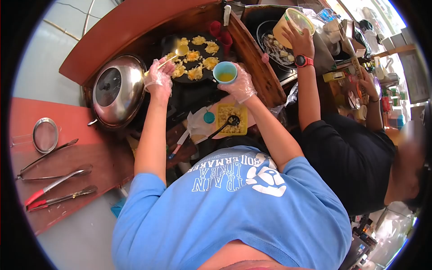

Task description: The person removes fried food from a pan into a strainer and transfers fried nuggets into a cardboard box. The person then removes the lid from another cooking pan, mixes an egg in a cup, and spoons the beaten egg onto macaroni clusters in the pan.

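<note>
My left hand (158,77), in a clear plastic glove, is closed around the handle of a yellowish spoon (182,50). The spoon's bowl hangs over a dark round pan (183,79) with several egg-like yellow portions (195,72) in it. In my right hand (240,85), also gloved, is a light blue cup (225,67) with yellow liquid inside, held close to the pan's right edge. Nearer my body, a yellow container (245,131) of pale chopped food has a black ladle (233,120) resting in it.
A large metal lid (112,92) stands left of the pan. Tongs (63,182) and a strainer (45,135) lie on the red counter (103,157). At right, a co-worker's hand (300,42) holds a tub (284,28) over another pan (274,49). A wooden partition (256,58) separates the pans.
</note>
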`<action>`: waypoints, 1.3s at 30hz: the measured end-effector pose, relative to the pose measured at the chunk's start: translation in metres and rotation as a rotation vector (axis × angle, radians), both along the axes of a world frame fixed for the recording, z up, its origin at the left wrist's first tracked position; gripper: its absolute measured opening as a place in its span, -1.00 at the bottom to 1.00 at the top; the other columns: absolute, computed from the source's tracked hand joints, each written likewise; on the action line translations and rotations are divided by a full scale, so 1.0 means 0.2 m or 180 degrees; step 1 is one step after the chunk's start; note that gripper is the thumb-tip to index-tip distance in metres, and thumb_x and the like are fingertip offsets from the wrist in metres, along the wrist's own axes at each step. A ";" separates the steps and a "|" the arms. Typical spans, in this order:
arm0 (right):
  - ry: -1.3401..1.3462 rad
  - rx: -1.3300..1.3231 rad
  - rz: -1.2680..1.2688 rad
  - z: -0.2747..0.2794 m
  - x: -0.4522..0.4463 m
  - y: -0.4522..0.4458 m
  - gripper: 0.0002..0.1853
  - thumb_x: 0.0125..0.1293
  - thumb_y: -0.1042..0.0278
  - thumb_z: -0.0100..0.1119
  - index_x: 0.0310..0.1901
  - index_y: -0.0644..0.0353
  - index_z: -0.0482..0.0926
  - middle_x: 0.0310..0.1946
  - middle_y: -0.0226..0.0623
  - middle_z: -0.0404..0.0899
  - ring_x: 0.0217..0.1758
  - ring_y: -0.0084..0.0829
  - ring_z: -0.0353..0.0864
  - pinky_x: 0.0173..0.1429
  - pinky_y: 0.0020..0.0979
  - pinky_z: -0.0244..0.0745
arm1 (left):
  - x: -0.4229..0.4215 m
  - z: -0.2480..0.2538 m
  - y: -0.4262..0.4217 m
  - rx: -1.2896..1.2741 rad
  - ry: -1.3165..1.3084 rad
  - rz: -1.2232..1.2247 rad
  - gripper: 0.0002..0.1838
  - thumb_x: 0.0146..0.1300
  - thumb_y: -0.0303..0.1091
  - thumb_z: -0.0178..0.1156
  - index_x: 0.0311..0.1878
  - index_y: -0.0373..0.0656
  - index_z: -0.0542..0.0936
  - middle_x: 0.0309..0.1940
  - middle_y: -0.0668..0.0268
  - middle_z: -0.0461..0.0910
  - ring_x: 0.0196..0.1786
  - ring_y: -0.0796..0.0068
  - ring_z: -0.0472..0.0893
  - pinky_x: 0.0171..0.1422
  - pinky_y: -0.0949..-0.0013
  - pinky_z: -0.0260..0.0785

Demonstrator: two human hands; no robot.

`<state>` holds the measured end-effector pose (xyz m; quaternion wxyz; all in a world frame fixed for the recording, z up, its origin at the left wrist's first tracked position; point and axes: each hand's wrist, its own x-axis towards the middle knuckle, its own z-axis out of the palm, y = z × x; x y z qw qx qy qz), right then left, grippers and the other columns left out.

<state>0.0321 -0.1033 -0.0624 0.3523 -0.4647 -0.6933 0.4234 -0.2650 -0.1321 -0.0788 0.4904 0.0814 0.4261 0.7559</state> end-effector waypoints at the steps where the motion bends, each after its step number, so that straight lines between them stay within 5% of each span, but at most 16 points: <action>1: 0.0034 -0.0041 0.0017 0.01 -0.01 0.01 -0.20 -0.20 0.34 0.61 0.20 0.18 0.51 0.02 -0.18 0.68 0.12 -0.19 0.66 0.27 -0.24 0.52 | 0.01 0.01 -0.05 0.0169 -0.0029 -0.0128 -0.65 0.47 -0.18 0.14 -0.03 -0.36 0.61 -0.22 0.03 0.69 -0.24 0.23 0.70 0.04 0.22 0.60; 6: 0.0117 0.0321 0.0052 -0.04 -0.08 0.02 -0.22 -0.17 0.41 0.57 0.21 0.17 0.50 0.08 -0.15 0.65 0.19 -0.16 0.63 0.30 -0.23 0.50 | 0.34 0.30 -0.31 0.0198 0.1063 -0.0362 -0.68 0.49 -0.25 0.14 -0.02 -0.39 0.62 -0.28 0.07 0.70 -0.32 0.34 0.70 -0.07 0.30 0.62; 10: 0.0357 0.0750 0.0348 -0.03 -0.13 0.02 -0.26 -0.13 0.49 0.51 0.21 0.14 0.50 0.14 -0.12 0.61 0.23 -0.06 0.58 0.31 -0.21 0.48 | 0.49 0.29 -0.38 0.0543 0.3228 -0.0690 -0.78 0.50 -0.39 0.15 -0.02 -0.33 0.69 -0.23 0.16 0.74 -0.30 0.43 0.70 -0.10 0.41 0.57; 13: 0.0108 0.0975 0.0509 0.09 -0.17 0.00 -0.28 -0.11 0.50 0.52 0.21 0.13 0.51 0.14 -0.15 0.61 0.27 -0.02 0.56 0.36 -0.16 0.45 | 0.49 0.26 -0.32 0.1143 0.5091 -0.0062 -0.86 0.42 -0.45 0.23 -0.08 -0.25 0.73 -0.30 0.17 0.73 -0.34 0.45 0.69 -0.18 0.41 0.54; 20: -0.0114 0.1524 0.0605 0.05 -0.23 0.06 -0.28 -0.08 0.44 0.55 0.21 0.06 0.51 0.17 -0.14 0.58 0.35 0.05 0.47 0.47 -0.10 0.37 | 0.53 0.20 -0.30 0.0045 0.3918 -0.0532 -0.81 0.46 -0.37 0.18 -0.07 -0.25 0.72 -0.33 0.22 0.72 -0.38 0.48 0.66 -0.19 0.39 0.52; 25: -0.0579 0.0842 0.0491 0.12 -0.27 0.07 -0.33 -0.09 0.44 0.50 0.17 0.09 0.53 0.12 -0.16 0.61 0.25 -0.05 0.57 0.31 -0.14 0.49 | 0.50 0.11 -0.24 -0.0516 0.0538 -0.0441 -0.74 0.49 -0.31 0.18 -0.06 -0.37 0.64 -0.36 0.25 0.68 -0.44 0.56 0.61 -0.26 0.43 0.53; 39: -0.0615 0.0609 0.0130 0.03 -0.41 0.20 -0.37 -0.18 0.18 0.53 0.04 0.13 0.62 -0.10 -0.06 0.71 0.02 -0.02 0.69 0.14 -0.14 0.58 | 0.21 0.20 -0.15 -0.0296 0.0573 -0.0115 -0.76 0.46 -0.38 0.21 -0.05 -0.44 0.63 -0.36 0.16 0.67 -0.42 0.50 0.61 -0.23 0.45 0.58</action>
